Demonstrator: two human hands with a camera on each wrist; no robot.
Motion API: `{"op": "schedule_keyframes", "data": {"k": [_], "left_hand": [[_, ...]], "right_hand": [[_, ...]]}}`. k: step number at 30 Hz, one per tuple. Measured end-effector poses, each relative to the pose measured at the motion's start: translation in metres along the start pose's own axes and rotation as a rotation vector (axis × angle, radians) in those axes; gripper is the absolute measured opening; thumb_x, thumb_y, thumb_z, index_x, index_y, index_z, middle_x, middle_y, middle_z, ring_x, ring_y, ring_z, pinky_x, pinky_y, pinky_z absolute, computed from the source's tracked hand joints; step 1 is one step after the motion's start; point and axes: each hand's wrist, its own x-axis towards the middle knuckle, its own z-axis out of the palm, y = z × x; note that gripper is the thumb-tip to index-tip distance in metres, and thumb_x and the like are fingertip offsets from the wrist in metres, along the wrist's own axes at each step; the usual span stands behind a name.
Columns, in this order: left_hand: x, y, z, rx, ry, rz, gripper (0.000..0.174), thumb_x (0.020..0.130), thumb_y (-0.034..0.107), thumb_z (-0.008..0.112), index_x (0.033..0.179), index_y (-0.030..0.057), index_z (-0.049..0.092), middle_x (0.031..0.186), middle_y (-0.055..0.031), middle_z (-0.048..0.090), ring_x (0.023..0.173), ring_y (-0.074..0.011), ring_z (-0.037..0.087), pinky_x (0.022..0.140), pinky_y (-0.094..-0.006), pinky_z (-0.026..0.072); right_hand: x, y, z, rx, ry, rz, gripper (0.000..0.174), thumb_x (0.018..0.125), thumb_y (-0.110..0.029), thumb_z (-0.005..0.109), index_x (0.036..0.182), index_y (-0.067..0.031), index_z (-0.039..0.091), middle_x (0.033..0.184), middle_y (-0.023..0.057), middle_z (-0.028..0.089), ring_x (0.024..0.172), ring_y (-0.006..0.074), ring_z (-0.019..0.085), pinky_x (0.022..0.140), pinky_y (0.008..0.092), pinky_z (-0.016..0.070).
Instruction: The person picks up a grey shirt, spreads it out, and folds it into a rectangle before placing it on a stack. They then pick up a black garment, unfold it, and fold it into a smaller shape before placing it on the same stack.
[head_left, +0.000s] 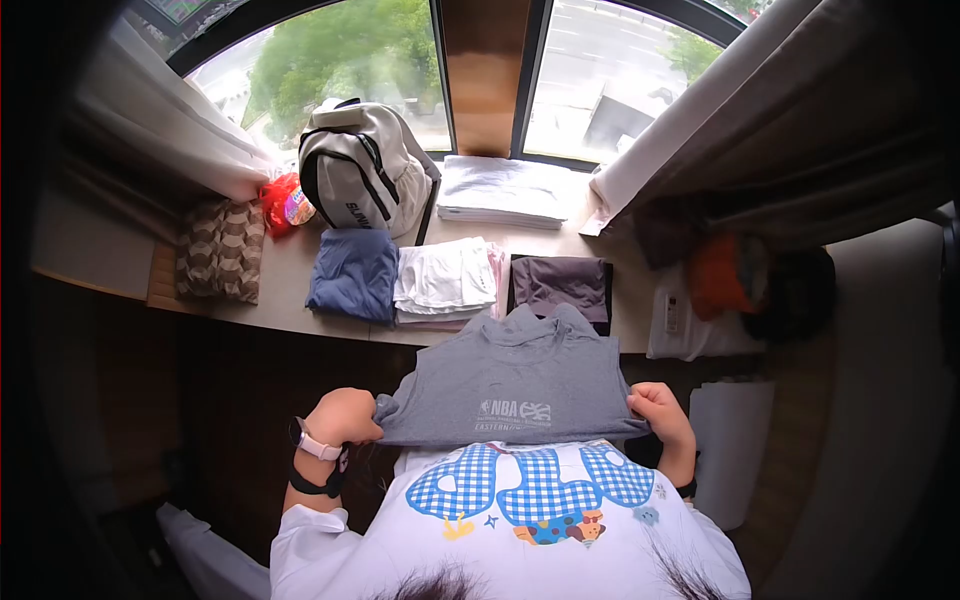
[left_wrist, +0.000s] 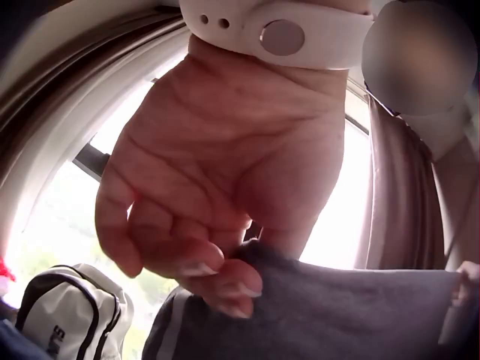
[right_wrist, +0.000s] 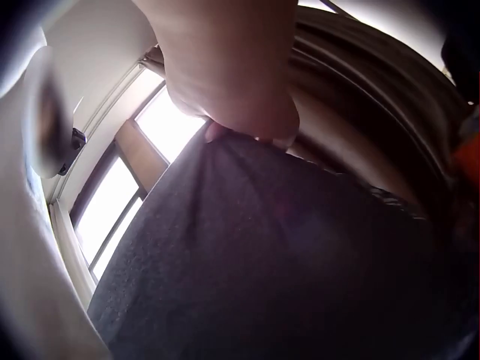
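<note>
A grey T-shirt [head_left: 520, 385] with white NBA lettering is stretched sideways in front of the person's chest, its far part reaching over the counter's front edge. My left hand [head_left: 345, 415] pinches its left end; in the left wrist view the thumb and fingers of that hand [left_wrist: 217, 180] close on the grey cloth [left_wrist: 330, 307]. At the opposite end my right hand [head_left: 662, 412] grips the fabric. In the right wrist view the cloth [right_wrist: 247, 247] hangs in creases from the right hand [right_wrist: 232, 112], whose fingertips are mostly hidden.
On the counter [head_left: 290, 318] lie a folded blue garment [head_left: 352, 275], white folded clothes [head_left: 445, 275], a dark folded garment [head_left: 562, 285] and a white stack [head_left: 505, 190]. A backpack [head_left: 365, 170] stands by the window. A patterned cushion [head_left: 218, 250] is left, an orange item [head_left: 728, 275] right.
</note>
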Motion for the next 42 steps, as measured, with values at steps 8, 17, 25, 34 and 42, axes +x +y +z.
{"op": "schedule_keyframes", "data": {"k": [8,17,25,34,42], "left_hand": [[0.054,-0.005,0.065,-0.146,-0.045,0.449,0.042,0.056,0.025,0.072,0.088,0.0044,0.054,0.086,-0.0114,0.049,0.081,-0.0240,0.052,0.070,-0.0299,0.0439],[0.116,-0.016,0.072,-0.962,-0.220,-0.035,0.021,0.076,0.017,0.063,0.082,0.0009,0.052,0.081,-0.0093,0.056,0.066,-0.0121,0.053,0.060,-0.0224,0.0468],[0.157,-0.022,0.082,-1.141,-0.187,-0.031,0.065,0.065,-0.001,0.065,0.122,-0.0077,0.034,0.100,-0.0123,0.052,0.074,-0.0145,0.055,0.060,-0.0221,0.0472],[0.169,-0.020,0.060,-1.613,-0.362,0.092,0.025,0.067,-0.003,0.048,0.091,-0.0095,0.053,0.086,-0.0132,0.058,0.074,-0.0174,0.057,0.067,-0.0252,0.0479],[0.171,-0.006,0.067,-0.985,-0.238,0.014,0.039,0.072,0.030,0.063,0.089,-0.0052,0.063,0.085,-0.0092,0.063,0.074,-0.0176,0.057,0.071,-0.0276,0.0455]], "right_hand": [[0.024,0.044,0.016,-0.592,-0.112,0.528,0.056,0.072,-0.048,0.066,0.101,-0.0022,0.053,0.083,0.0087,0.055,0.076,0.0147,0.048,0.066,0.0266,0.0390],[0.073,0.109,-0.003,-0.365,0.234,0.488,0.090,0.057,-0.048,0.076,0.120,0.0070,0.042,0.112,0.0212,0.051,0.105,0.0277,0.049,0.087,0.0348,0.0397],[0.109,0.153,-0.006,-0.629,0.267,0.390,0.078,0.054,-0.021,0.079,0.117,0.0085,0.044,0.087,0.0124,0.058,0.083,0.0207,0.058,0.081,0.0319,0.0458],[0.112,0.133,0.000,-0.452,0.204,0.416,0.067,0.062,-0.008,0.070,0.121,0.0086,0.042,0.100,0.0169,0.058,0.089,0.0221,0.057,0.080,0.0299,0.0446],[0.126,0.154,-0.021,-0.487,-0.003,0.447,0.020,0.065,-0.015,0.067,0.078,0.0011,0.063,0.072,0.0069,0.061,0.065,0.0128,0.054,0.061,0.0282,0.0440]]}}
